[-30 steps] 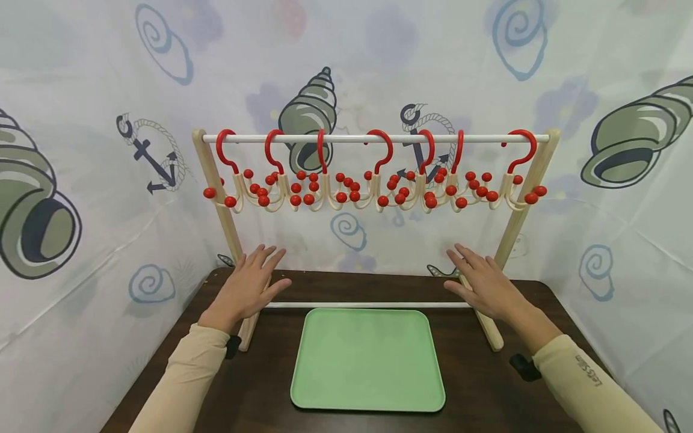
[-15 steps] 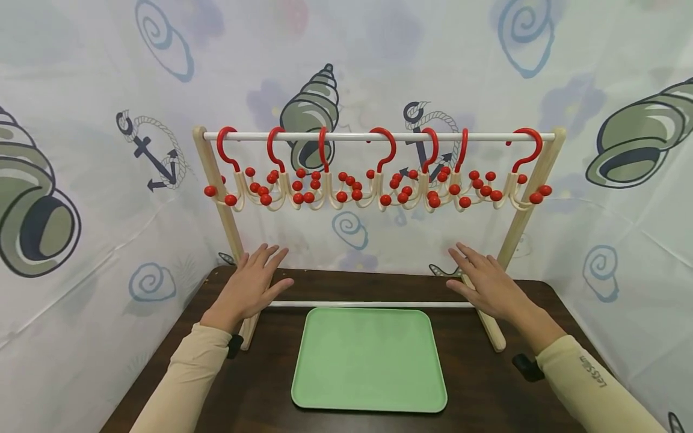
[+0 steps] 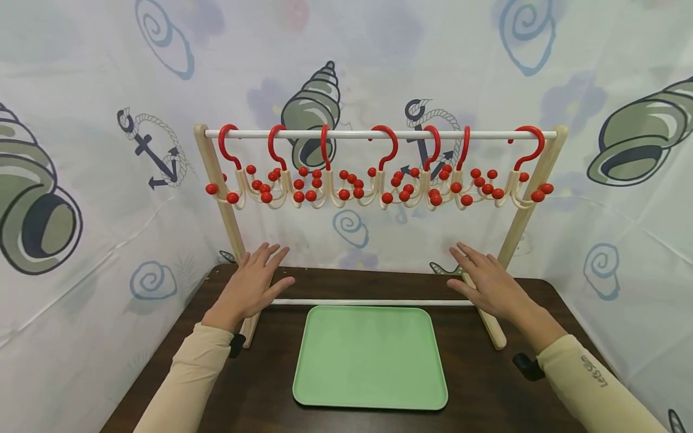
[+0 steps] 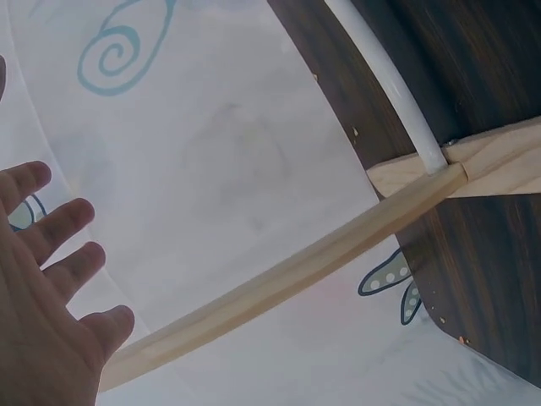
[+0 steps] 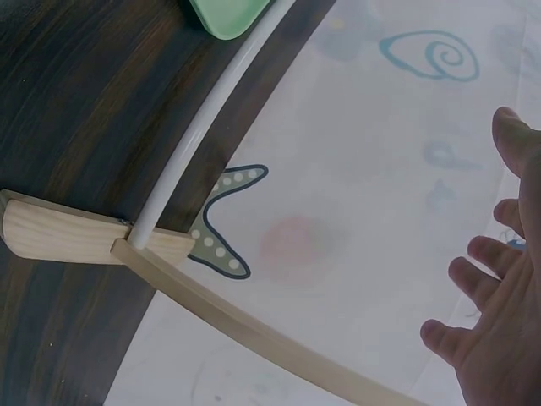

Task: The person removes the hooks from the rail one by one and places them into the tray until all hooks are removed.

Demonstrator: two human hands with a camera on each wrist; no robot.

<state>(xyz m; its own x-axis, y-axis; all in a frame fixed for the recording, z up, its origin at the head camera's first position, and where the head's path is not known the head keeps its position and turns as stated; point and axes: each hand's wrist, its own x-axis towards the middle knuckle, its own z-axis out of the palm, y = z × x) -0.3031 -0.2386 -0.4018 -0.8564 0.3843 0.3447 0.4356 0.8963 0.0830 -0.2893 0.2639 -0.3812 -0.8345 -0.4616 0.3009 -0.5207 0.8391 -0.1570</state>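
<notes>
Little has shifted: left hand (image 3: 246, 290) and right hand (image 3: 491, 287) spread wide near smooth wooden posts (image 3: 231, 225).

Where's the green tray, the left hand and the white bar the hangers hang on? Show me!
Green tray (image 3: 370, 357): head view, its bare middle.
Left hand (image 3: 249, 290): head view, back of the hand.
White bar (image 3: 352, 135): head view, a stretch between red hooks.

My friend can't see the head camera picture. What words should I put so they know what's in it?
A left hand and a right hand, fingers spread and holding nothing, hover over a dark table with a green tray. Beyond them, seven red-hooked hangers hang from the white bar of a wooden rack.
</notes>
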